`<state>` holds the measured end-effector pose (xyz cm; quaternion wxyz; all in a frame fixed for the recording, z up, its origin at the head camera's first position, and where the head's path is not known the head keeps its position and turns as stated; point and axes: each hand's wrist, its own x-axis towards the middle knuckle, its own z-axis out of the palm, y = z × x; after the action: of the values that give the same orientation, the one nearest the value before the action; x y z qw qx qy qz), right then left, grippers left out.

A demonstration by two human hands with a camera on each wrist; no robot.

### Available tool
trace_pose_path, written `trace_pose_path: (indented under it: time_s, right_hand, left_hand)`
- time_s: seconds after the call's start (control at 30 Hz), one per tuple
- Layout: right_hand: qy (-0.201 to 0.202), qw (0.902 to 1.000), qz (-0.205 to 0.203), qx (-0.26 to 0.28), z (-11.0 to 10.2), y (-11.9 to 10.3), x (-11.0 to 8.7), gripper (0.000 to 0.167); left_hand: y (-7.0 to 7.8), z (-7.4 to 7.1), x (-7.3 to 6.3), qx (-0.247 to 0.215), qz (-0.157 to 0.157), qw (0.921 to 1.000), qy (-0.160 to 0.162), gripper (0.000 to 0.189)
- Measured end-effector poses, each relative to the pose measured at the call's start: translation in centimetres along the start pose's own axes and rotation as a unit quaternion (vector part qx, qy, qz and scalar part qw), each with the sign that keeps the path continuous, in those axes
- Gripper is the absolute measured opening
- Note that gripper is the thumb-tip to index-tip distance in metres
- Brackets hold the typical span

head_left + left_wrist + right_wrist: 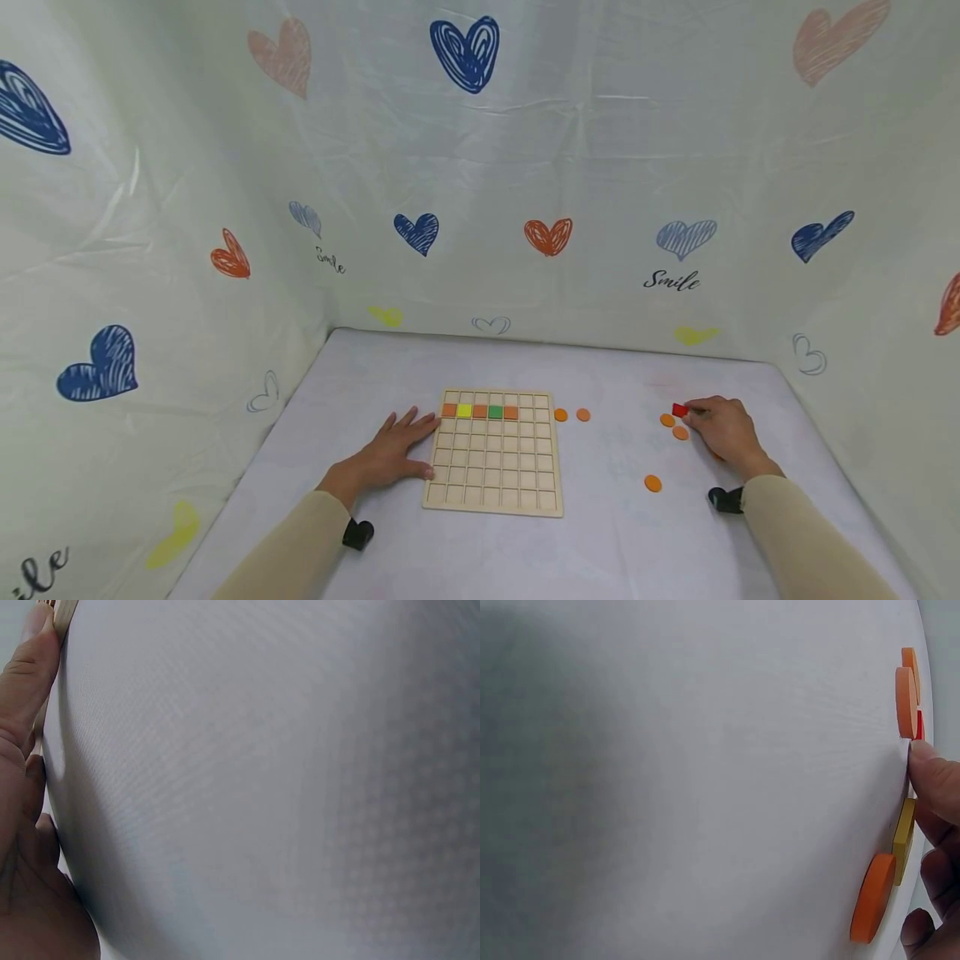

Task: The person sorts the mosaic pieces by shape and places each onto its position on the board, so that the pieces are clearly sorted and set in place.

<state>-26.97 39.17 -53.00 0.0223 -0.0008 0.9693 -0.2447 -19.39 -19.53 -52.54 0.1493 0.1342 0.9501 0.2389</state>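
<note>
Board: pale wood, smooth and matt, its grid ridges in the same finish. Square tiles: flat, evenly coloured, matt; from where I stand, painted wood and plastic cannot be told apart. Round discs: smooth faces and rims, low sheen, material likewise uncertain. Table cover: white and matt, with a fine, woven-looking grain at close range. Wall sheet: thin, creased, plastic-looking, semi-gloss, showing bright streaks along the folds. Sleeves: matt cloth. Wrist units: black, smooth, plastic-looking.
</note>
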Motion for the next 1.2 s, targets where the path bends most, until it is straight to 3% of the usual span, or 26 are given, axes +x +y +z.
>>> trace_pose_path:
  time_s: [0.3, 0.7, 1.2]
  right_hand:
    - [0.032, 0.9984, -0.045, -0.015, -0.2, -0.6, -0.3, 0.037]
    - [0.027, 0.9982, -0.038, 0.037, -0.3, -2.7, -0.7, 0.037]
    - [0.053, 0.996, -0.063, 0.036, 0.5, -5.1, -0.7, 0.034]
  left_hand:
    - [0.1, -0.1, -0.1, 0.001, 0.0, 1.0, 0.001, 0.096]
    - [0.3, -0.3, -0.4, 0.0, 0.008, 1.0, -0.003, 0.097]
    - [0.1, -0.3, -0.2, 0.003, 0.012, 0.9999, -0.003, 0.096]
